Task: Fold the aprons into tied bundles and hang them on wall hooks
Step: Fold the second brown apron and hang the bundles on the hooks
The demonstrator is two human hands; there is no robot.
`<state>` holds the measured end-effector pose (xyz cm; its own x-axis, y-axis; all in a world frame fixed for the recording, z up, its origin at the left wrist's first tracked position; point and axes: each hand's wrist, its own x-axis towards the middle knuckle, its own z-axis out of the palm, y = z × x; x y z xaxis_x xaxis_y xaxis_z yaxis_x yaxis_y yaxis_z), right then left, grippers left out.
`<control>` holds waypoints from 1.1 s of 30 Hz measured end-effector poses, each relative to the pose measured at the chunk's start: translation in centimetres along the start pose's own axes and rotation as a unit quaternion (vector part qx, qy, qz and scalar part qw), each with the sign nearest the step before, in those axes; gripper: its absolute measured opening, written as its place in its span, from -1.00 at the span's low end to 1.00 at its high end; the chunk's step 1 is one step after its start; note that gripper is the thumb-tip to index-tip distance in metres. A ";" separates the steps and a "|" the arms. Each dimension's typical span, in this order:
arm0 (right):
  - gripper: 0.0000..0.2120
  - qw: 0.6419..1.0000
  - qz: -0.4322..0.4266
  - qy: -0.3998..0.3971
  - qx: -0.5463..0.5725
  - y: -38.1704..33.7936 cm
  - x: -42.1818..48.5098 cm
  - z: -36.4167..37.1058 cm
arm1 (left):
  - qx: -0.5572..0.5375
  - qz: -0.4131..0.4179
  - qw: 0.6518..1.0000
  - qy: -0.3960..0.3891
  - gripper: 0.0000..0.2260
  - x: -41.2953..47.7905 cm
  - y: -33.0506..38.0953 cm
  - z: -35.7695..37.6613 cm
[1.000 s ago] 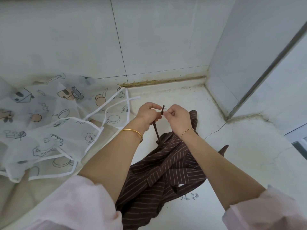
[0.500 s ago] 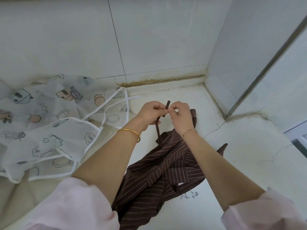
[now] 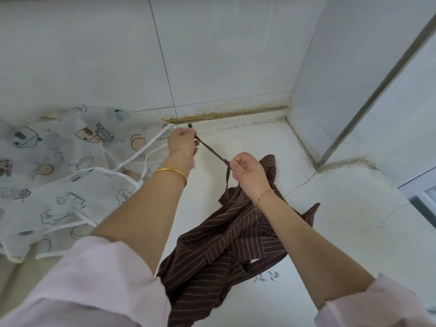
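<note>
Pinching tie [image 3: 211, 151] end: left hand [image 3: 181, 143] | gripping tie near striped apron [image 3: 224, 251]: right hand [image 3: 247, 171]

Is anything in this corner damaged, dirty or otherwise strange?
Yes. The seam between wall and counter is stained brown, and thin cracks run across the white counter right of the striped apron. Dark scribbles mark the counter beside the apron.
</note>
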<state>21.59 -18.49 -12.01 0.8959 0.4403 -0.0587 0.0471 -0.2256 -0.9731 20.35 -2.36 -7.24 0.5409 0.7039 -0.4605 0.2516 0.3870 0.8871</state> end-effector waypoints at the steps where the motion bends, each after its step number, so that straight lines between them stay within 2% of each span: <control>1: -0.80 1.000 0.005 0.009 0.003 0.0 0.1 -0.1 | 0.026 -0.006 0.999 -0.044 -0.87 -0.1 0.4 -0.3; 3: -0.82 0.999 0.015 0.029 0.013 -0.2 0.5 -0.2 | 0.102 -0.045 0.979 -0.171 -0.90 -0.8 0.6 -0.7; 5: -0.81 0.999 0.012 0.041 0.008 -0.9 0.9 0.0 | 0.206 -0.055 0.932 -0.293 -0.97 -1.9 0.1 -0.8; 7: -0.80 0.999 0.014 0.042 0.014 -1.6 1.5 0.2 | 0.295 -0.036 0.878 -0.375 -0.86 -2.8 -0.9 -0.6; 8: -0.82 0.998 0.026 0.045 0.020 -2.0 1.7 0.2 | 0.315 -0.029 0.865 -0.389 -0.79 -3.1 -1.3 -0.4; 9: -0.84 0.997 0.048 0.058 0.028 -2.2 2.0 -0.2 | 0.317 -0.018 0.871 -0.375 -0.78 -3.1 -1.7 -0.3; 10: -0.87 0.991 0.080 0.089 0.051 -2.3 2.3 -0.8 | 0.312 -0.008 0.891 -0.329 -0.80 -2.9 -1.9 -0.4; 12: -0.96 0.967 0.141 0.170 0.128 -2.2 2.6 -2.9 | 0.309 -0.004 0.937 -0.160 -0.77 -1.3 -2.3 -1.6; 13: -0.98 0.958 0.151 0.186 0.157 -2.2 2.6 -4.0 | 0.331 -0.004 0.939 -0.089 -0.72 -0.5 -2.7 -2.6; 14: -0.91 0.956 0.157 0.171 0.177 -2.4 2.4 -5.0 | 0.380 -0.018 0.924 -0.049 -0.67 0.1 -3.2 -3.5; 15: -0.84 0.955 0.175 0.128 0.204 -2.5 2.1 -5.8 | 0.463 -0.039 0.885 -0.028 -0.62 0.6 -3.8 -4.2; 16: -0.76 0.950 0.199 0.082 0.227 -2.6 1.7 -6.1 | 0.552 -0.037 0.833 -0.013 -0.59 0.4 -4.3 -4.4; 17: -0.68 0.946 0.220 0.065 0.228 -2.4 1.5 -6.3 | 0.612 0.005 0.791 -0.011 -0.57 0.3 -4.8 -4.0; 18: -0.61 0.958 0.220 0.085 0.164 -1.5 1.4 -6.4 | 0.631 0.063 0.772 -0.041 -0.56 -0.3 -5.2 -3.0; 19: -0.55 0.969 0.201 0.128 0.065 -0.6 1.1 -6.5 | 0.615 0.103 0.775 -0.102 -0.53 -1.0 -5.4 -1.7; 21: -0.53 0.961 0.174 0.203 -0.068 1.2 0.1 -6.9 | 0.552 0.077 0.787 -0.264 -0.39 -3.4 -6.0 1.0; 22: -0.56 0.955 0.183 0.211 -0.096 1.8 -0.5 -7.2 | 0.560 0.052 0.763 -0.319 -0.33 -4.7 -6.3 2.0; 23: -0.58 0.953 0.199 0.191 -0.127 2.3 -1.2 -7.6 | 0.604 0.049 0.713 -0.353 -0.33 -5.5 -6.9 2.5; 24: -0.60 0.950 0.223 0.143 -0.165 2.6 -2.0 -7.8 | 0.651 0.072 0.664 -0.361 -0.38 -6.0 -7.5 2.7; 25: -0.60 0.946 0.241 0.085 -0.199 2.9 -2.7 -8.0 | 0.682 0.105 0.636 -0.346 -0.47 -5.9 -7.9 2.6; 26: -0.59 0.942 0.260 0.035 -0.212 2.9 -3.6 -8.2 | 0.677 0.141 0.646 -0.322 -0.58 -5.9 -8.0 2.6; 27: -0.56 0.939 0.270 0.000 -0.211 2.9 -4.2 -8.4 | 0.643 0.160 0.688 -0.297 -0.68 -5.6 -7.8 2.3; 29: -0.48 0.937 0.263 -0.020 -0.228 3.1 -4.9 -8.7 | 0.505 0.149 0.814 -0.246 -0.80 -5.1 -6.6 1.8; 30: -0.43 0.935 0.242 -0.008 -0.259 3.3 -5.0 -8.7 | 0.422 0.142 0.868 -0.219 -0.86 -4.9 -5.8 1.5; 31: -0.41 0.931 0.202 0.025 -0.304 3.4 -5.0 -8.7 | 0.349 0.130 0.908 -0.193 -0.89 -5.0 -5.0 1.3; 33: -0.44 0.902 0.118 0.132 -0.393 3.2 -5.3 -8.5 | 0.216 0.105 0.959 -0.148 -0.82 -4.9 -3.3 0.9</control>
<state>20.77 -28.96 -12.86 0.9911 0.1003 -0.0873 0.0471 -0.8787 -0.4751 17.56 -7.64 -7.87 0.8035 0.5152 -0.2981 0.3877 -0.0730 0.9189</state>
